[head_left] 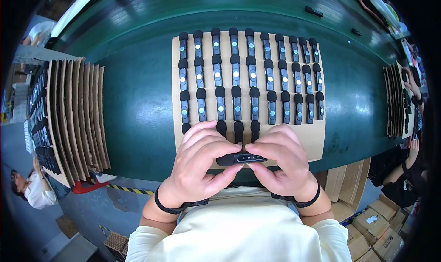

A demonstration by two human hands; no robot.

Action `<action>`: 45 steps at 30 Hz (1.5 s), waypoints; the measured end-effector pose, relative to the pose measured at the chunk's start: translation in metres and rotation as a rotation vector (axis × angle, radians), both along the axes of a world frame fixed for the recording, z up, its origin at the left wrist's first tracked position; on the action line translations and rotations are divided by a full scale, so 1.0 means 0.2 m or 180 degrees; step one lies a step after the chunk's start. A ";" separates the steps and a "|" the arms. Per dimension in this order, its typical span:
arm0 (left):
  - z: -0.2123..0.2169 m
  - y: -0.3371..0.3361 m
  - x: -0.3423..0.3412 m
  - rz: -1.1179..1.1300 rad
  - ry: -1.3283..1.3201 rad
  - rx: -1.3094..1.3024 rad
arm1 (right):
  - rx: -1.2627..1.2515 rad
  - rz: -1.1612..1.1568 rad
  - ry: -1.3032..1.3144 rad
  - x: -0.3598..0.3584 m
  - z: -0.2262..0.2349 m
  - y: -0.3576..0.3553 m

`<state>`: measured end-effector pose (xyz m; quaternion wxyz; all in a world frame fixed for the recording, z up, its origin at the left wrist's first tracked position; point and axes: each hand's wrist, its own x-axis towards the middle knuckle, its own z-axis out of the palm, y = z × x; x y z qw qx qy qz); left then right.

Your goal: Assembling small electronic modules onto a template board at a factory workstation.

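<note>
Striped tape (131, 189) runs along the floor (124, 209) at near left. Cardboard boxes (370, 227) cluster at near right. A white-shirted person (40, 194) is left, a dark-shirted person (398, 192) right.

Your fingers (225, 148) cover parts of the black device (250, 158), and the details on its face are too small to make out. Your left hand (197, 158) and right hand (285, 158) partly hide the nearest row of foam-topped microphones (238, 129) and the cardboard sheet (303, 142). Your pale shirt (243, 225) runs off the lower edge. Across the tabletop (138, 87), one dark item (356, 31) is too small to identify.
</note>
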<state>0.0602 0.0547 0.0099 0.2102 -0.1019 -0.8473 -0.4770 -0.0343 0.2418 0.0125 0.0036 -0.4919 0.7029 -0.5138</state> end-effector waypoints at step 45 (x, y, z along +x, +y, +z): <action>-0.03 -0.06 0.03 0.0178 -0.0343 -0.0176 | 0.1291 -0.0208 0.0895 0.05 -0.17 0.35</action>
